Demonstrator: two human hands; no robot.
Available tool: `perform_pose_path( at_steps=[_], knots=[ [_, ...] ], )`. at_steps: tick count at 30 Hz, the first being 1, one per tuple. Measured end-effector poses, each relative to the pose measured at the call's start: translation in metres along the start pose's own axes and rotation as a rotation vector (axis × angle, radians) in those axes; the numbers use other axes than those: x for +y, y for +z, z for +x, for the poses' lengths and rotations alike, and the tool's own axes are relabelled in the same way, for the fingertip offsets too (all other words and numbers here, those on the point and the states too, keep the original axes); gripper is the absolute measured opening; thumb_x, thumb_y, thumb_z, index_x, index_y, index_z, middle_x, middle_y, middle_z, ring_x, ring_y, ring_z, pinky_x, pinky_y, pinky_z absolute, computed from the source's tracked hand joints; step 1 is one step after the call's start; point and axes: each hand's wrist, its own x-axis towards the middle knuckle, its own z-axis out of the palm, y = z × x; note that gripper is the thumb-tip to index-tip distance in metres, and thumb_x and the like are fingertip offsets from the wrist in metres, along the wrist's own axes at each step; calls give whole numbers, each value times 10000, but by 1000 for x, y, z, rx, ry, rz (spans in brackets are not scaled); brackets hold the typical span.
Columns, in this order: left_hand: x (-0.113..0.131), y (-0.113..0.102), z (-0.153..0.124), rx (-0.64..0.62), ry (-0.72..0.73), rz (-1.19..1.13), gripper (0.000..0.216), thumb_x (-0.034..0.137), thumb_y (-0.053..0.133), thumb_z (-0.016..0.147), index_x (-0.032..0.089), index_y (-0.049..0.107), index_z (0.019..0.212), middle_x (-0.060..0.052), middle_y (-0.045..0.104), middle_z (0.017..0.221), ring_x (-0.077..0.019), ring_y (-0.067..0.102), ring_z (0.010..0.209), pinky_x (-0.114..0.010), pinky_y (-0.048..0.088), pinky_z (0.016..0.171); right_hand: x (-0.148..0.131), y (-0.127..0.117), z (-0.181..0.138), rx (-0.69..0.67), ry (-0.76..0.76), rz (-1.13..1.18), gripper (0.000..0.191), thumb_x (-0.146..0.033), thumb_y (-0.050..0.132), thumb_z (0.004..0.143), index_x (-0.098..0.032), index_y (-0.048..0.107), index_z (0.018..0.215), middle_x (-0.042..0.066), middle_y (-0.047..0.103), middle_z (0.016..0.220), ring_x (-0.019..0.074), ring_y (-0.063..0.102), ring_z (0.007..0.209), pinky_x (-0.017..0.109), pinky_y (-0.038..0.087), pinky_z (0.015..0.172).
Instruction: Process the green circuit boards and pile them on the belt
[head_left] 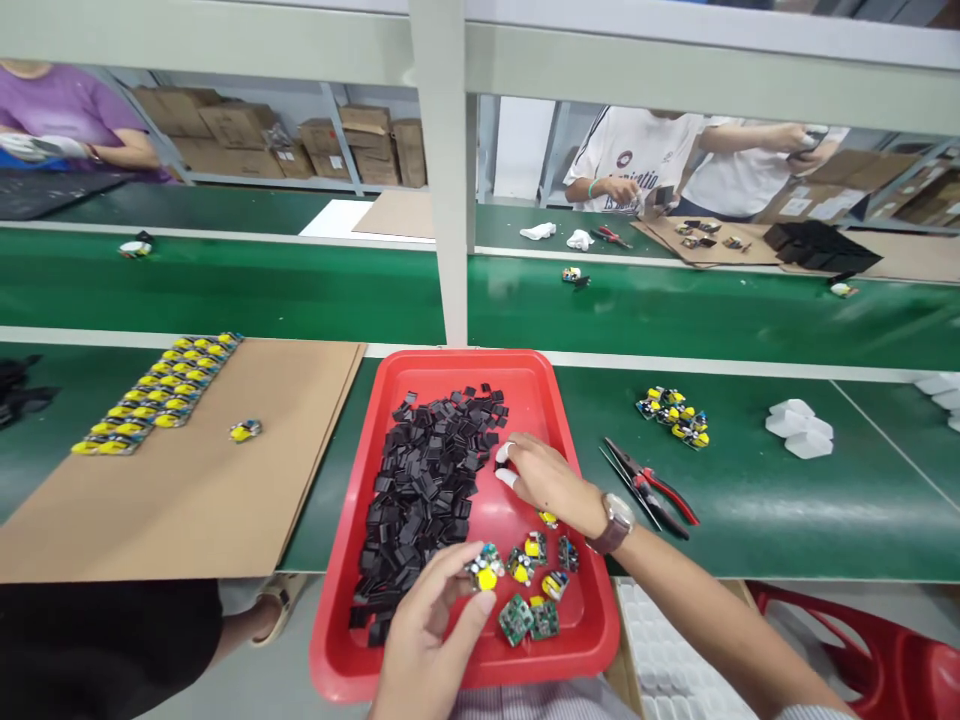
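A red tray (pixel 525 385) sits in front of me, filled on its left with a heap of small black plastic parts (pixel 427 480). Several small circuit boards (pixel 536 600) with yellow components lie at its near right. My left hand (pixel 427 630) is at the tray's near edge, thumb and fingers pinched on one circuit board (pixel 484 572). My right hand (pixel 547 480), with white finger cots and a wristwatch, reaches into the edge of the black heap with fingers curled; what they hold is hidden.
A brown cardboard sheet (pixel 225 470) at left carries rows of finished boards (pixel 161 390) and one loose board (pixel 245 431). Red-handled pliers (pixel 652 490), a cluster of boards (pixel 675 415) and white housings (pixel 799 425) lie right. Other people work across the green conveyor (pixel 675 310).
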Motion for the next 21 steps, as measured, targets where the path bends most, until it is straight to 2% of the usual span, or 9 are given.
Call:
perform_pose_path(
  at_steps=[3,5,7,9,11,14,18,21],
  knots=[
    [5,-6,6,81,-107,-206,371,352,816,830,232,761,1177,-101,680,1288,-251,707,1084,-332,601,948,-5,-3,-14,6,22,122,68,-156,627,968,-175,684,999,50,750,921,182,718,826,331,590,782],
    [10,-7,13,106,-183,-348,393,356,811,841,238,746,1210,-89,713,1198,-220,712,982,-310,611,869,-15,-6,-24,39,33,232,135,-210,631,989,-187,678,1113,42,776,949,165,747,832,305,614,759],
    [14,-6,20,75,-244,-514,377,371,751,901,236,724,1253,-78,739,1053,-187,698,859,-293,601,780,-27,-10,-35,115,11,396,175,-228,661,976,-208,693,1147,45,789,988,168,764,878,311,631,781],
    [15,-4,25,-4,-270,-616,333,375,692,948,207,730,1234,-87,739,977,-192,687,844,-303,582,759,-39,-14,-44,220,-54,533,143,-191,690,950,-229,732,1081,46,789,1012,177,767,917,323,638,807],
    [15,-2,27,-98,-285,-580,309,376,655,976,187,741,1205,-87,734,928,-201,686,861,-315,565,786,-48,-14,-53,331,-143,529,181,-113,682,935,-238,748,1048,54,785,1042,181,762,954,326,638,825],
    [16,2,29,-192,-243,-365,338,392,619,1001,225,718,1278,-57,718,945,-176,675,848,-322,545,861,-56,-8,-64,422,-224,374,349,-29,640,928,-223,710,1210,106,766,1167,210,742,1071,358,641,880],
    [22,7,28,-208,-122,-182,369,417,568,1022,279,688,1342,-38,674,988,-169,654,858,-333,547,905,-57,-3,-74,316,-242,293,452,-46,607,954,-203,622,1378,157,702,1337,257,694,1210,435,616,993],
    [24,10,26,-241,-132,-192,355,414,589,1008,280,702,1316,-44,689,1015,-171,660,851,-329,564,878,-55,-9,-77,328,-210,336,427,-63,611,961,-251,653,1342,99,773,1148,231,747,1043,390,646,890]
  ],
)
